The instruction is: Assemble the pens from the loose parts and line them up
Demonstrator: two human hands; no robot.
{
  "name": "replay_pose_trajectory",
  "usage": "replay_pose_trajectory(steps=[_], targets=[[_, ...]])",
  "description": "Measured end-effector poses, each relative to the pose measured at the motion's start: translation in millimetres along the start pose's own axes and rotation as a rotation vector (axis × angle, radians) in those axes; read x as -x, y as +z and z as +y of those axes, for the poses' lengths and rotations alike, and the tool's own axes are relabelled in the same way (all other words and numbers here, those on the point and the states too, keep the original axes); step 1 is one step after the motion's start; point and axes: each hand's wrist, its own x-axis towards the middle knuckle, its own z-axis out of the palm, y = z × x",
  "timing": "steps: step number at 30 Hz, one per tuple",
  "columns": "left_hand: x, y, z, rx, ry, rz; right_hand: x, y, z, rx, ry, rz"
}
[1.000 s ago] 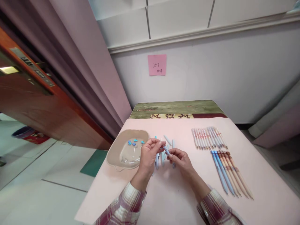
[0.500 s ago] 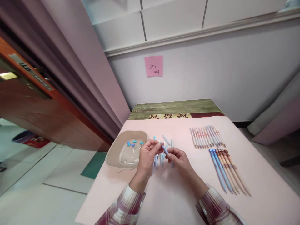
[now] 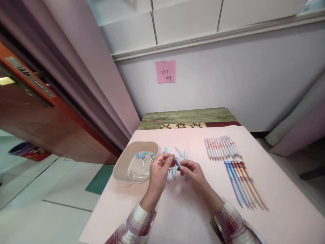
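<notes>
My right hand (image 3: 192, 171) pinches a light blue pen barrel (image 3: 178, 162), held tilted above the table with its dark-rimmed end upward. Close against that end, my left hand (image 3: 160, 168) has thumb and forefinger pressed together; whatever lies between them is too small or hidden to name. Below and behind both hands, several loose light blue pen parts (image 3: 185, 155) are scattered on the pink table cover, some covered by my fingers. Left of my left hand is a beige basin (image 3: 119, 171) with small blue pieces (image 3: 143, 157) and white bits (image 3: 140, 176) in it.
A row of clear-barrelled pens (image 3: 220, 148) lies at the right back of the pink-covered table (image 3: 182, 217). Nearer, blue and tan pens (image 3: 241, 184) lie side by side. A pink note (image 3: 165, 72) is on the wall, and a wooden door (image 3: 63, 118) stands at left.
The pen barrel now stands more upright in my right fingers, and its rimmed end shows more plainly. My left fingertips have shifted slightly off that end. The whole view has moved a little.
</notes>
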Motion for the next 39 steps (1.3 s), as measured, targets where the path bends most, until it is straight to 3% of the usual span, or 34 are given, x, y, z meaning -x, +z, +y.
replay_pose_trajectory(steps=[11,14,17,20,22,25,29,33,39], targets=[[16,-3,-10,-0.005,0.072,-0.008,2,-2,3,-0.003,0.024,-0.001],[19,-13,-9,-0.062,0.105,-0.011,3,-5,5,-0.020,0.034,0.035],[14,-45,4,-0.211,0.169,0.065,4,-7,5,-0.017,0.040,0.059],[-1,-94,22,-0.377,0.207,0.222,4,-7,6,-0.029,0.059,0.068],[-13,-127,29,-0.597,0.198,0.237,5,-7,7,-0.034,0.068,0.067],[-28,-162,28,-0.944,0.140,0.023,5,-6,10,-0.030,0.076,0.065],[-41,-175,14,-1.259,0.041,-0.291,6,-7,15,0.010,0.076,0.091],[-47,-181,8,-1.431,-0.059,-0.300,6,-11,20,0.007,0.084,0.140],[-52,-193,9,-1.439,-0.111,-0.271,5,-14,28,-0.007,0.110,0.128]])
